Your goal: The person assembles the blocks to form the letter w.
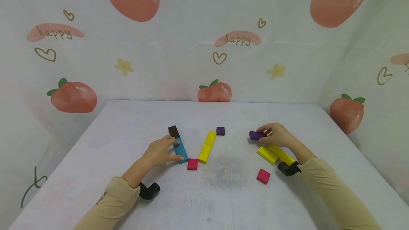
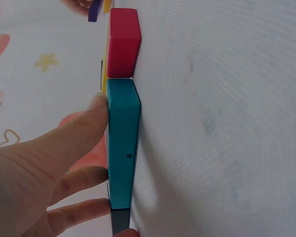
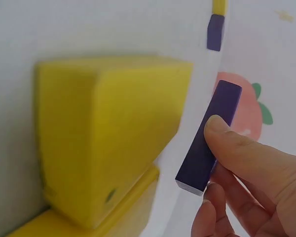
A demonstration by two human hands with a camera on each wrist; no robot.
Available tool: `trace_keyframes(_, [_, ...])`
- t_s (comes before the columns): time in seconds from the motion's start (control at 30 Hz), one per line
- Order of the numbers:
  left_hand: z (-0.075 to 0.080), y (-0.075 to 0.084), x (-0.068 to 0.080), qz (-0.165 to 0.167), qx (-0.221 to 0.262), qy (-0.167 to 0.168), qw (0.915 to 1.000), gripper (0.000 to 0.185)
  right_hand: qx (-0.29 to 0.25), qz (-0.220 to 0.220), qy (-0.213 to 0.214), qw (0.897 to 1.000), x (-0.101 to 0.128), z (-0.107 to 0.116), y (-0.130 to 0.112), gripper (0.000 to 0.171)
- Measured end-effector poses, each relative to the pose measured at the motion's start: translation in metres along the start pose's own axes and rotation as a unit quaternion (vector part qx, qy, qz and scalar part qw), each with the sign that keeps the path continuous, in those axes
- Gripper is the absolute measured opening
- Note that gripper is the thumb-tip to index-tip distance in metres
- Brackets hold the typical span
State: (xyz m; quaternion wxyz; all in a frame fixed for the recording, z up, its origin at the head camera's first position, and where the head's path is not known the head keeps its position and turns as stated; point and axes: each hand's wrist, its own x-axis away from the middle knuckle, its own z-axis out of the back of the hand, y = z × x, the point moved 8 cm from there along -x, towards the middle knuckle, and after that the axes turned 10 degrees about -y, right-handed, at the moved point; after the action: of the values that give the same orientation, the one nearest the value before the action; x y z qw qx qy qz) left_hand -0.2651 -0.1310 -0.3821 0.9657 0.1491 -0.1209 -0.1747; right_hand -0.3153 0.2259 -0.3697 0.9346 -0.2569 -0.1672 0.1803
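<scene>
My left hand grips a long teal block lying flat on the white table; the left wrist view shows thumb and fingers against the teal block. A dark brown block lies at its far end, a red square block at its near end. My right hand pinches a purple block, seen under the thumb in the right wrist view. Two yellow blocks lie just in front of that hand.
In the middle lie a yellow two-piece strip and a small purple square. Another red square sits near my right forearm. A fruit-print backdrop walls the table on three sides.
</scene>
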Motion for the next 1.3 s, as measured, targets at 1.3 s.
trace_keyframes(1.3, [0.001,0.001,0.001,0.001,-0.006,-0.002,1.0,0.06,0.013,0.036,-0.001,0.999,-0.024,-0.02,-0.054,0.031])
